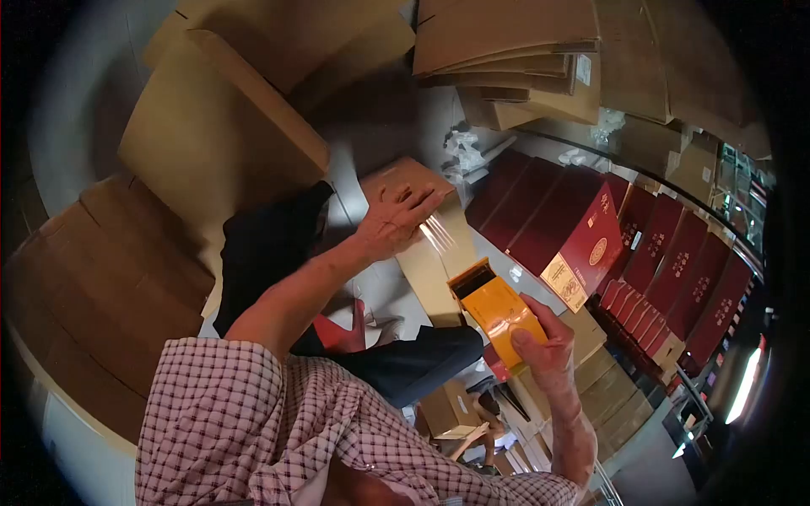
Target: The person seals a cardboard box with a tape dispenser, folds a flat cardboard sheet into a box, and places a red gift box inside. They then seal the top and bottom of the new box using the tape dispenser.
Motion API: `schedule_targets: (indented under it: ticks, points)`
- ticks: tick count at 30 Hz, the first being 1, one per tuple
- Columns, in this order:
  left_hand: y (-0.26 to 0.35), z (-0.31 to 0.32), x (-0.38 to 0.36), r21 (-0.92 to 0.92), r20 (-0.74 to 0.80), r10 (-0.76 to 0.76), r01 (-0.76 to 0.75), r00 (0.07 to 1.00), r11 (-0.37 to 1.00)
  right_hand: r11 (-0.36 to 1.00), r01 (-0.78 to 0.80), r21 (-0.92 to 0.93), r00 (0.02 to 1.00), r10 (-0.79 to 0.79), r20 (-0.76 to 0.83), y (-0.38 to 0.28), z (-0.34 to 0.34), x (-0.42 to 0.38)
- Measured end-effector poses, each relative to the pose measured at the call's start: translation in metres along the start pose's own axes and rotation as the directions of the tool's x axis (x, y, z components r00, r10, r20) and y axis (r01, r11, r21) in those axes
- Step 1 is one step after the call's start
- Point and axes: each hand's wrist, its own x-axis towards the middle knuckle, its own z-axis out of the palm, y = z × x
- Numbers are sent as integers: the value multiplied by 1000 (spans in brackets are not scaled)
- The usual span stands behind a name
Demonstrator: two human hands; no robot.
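- My workbench (506, 261), pale grey, carries a sealed cardboard carton (430, 244).
- Dark red gift boxes (565, 223) stand in a row along its far edge.

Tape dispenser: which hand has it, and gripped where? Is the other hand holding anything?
The right hand grips the orange tape dispenser around its lower body, thumb on its face. The left hand holds nothing; it lies flat on the cardboard box.
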Motion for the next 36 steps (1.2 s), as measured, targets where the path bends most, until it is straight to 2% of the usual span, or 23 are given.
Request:
schedule_targets:
  ticks: [2, 3, 6, 9, 10, 12, 15, 16, 19, 22, 25, 28, 31, 33, 34, 36]
  points:
    - [-14, -21, 3, -104, 54, 25, -19, 998, 994, 999, -35, 5, 999, 35, -12, 36, 4, 12]
    - [10, -25, 15, -74, 43, 94, -91, 995, 993, 986, -25, 167, 998, 34, -53, 64, -10, -5]
    - [10, -40, 7, -21, 121, 126, -125, 985, 992, 970, 108, 217, 993, -95, -70, 120, 3, 1]
    - [13, -41, 13, 57, 242, 118, -135, 963, 989, 954, 173, 244, 983, -152, -100, 190, 12, 15]
    - [14, -43, 13, 88, 264, 102, -129, 959, 988, 928, 199, 314, 980, -182, -83, 205, 19, 21]
    - [18, -46, 13, 144, 307, 81, -130, 948, 981, 936, 233, 263, 972, -215, -97, 223, 33, 32]
    - [17, -32, 5, 187, 178, 107, -141, 978, 972, 921, 202, 333, 979, -190, -70, 245, 38, 43]
    - [13, -33, 4, 179, 188, 91, -125, 978, 976, 915, 209, 345, 978, -203, -53, 247, 39, 47]
    - [13, -31, 3, 113, 208, 77, -102, 975, 988, 960, 194, 200, 981, -190, -35, 242, 42, 45]
    - [17, -33, 4, 79, 195, 50, -67, 980, 995, 947, 224, 229, 975, -218, -50, 249, 48, 57]
    - [30, -26, 9, -24, 145, -65, 70, 987, 997, 957, 238, 163, 971, -230, -69, 253, 48, 58]
    - [48, -12, 47, -33, 177, -356, 367, 917, 930, 968, 235, 90, 972, -232, -48, 239, 45, 54]
    - [61, 11, 78, -192, -123, -448, 421, 886, 886, 965, 261, -28, 963, -263, -63, 248, 40, 72]
    - [65, 22, 86, 12, -235, -316, 328, 919, 945, 949, 295, -108, 949, -304, -82, 277, 38, 100]
    - [65, 29, 79, 128, -255, -248, 287, 935, 949, 955, 257, -150, 960, -270, -76, 268, 38, 98]
    - [67, 25, 86, 227, -281, -216, 284, 935, 932, 955, 209, -209, 975, -221, -37, 237, 36, 89]
